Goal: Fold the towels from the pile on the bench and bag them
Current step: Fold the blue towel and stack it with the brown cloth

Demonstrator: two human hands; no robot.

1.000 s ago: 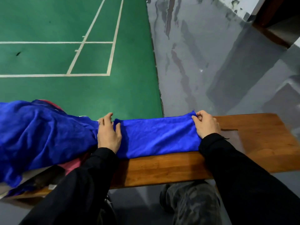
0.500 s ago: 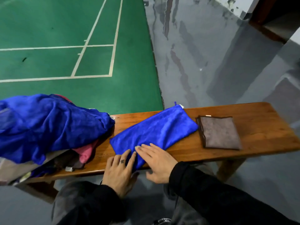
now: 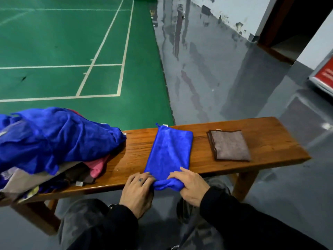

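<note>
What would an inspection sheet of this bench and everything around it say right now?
Surface: wooden bench, bare at its right end.
Job's things: blue towel lying across the bench; folded grey towel to its right; towel pile on the left.
Clutter: nothing seen.
Hands: left hand and right hand grip the blue towel's near end.
Cables: nothing seen.
Surroundings: green court, grey floor.

- Wooden bench (image 3: 225, 170) runs from 9 to 3 o'clock.
- Blue towel (image 3: 169, 152), folded long, lies across it at centre.
- Left hand (image 3: 137, 191) and right hand (image 3: 190, 186) grip its near end at 6 o'clock.
- Folded grey towel (image 3: 230, 145) at 3 o'clock, apart.
- Towel pile (image 3: 54, 141) at 9 o'clock.
</note>
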